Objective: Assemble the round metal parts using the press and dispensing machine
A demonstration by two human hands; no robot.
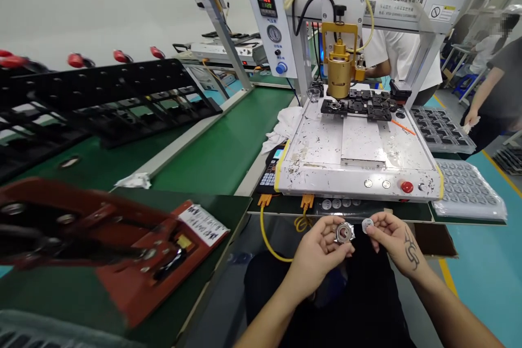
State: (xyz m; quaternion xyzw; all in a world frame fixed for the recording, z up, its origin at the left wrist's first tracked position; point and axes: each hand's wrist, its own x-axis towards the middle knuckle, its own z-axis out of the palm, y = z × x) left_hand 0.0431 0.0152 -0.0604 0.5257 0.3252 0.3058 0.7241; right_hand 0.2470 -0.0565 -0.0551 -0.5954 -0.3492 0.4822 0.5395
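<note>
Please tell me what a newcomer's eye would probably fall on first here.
Probably the gold cylinder hanging under the white machine's frame, right of centre. Next might come the big rust-red press at the lower left. Below the machine, the left hand holds a shiny round metal part and the right hand a small pale disc.

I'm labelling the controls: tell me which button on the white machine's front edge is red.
The large button, third from the left, between a pale button and the small end knob; it alone is red.
</note>
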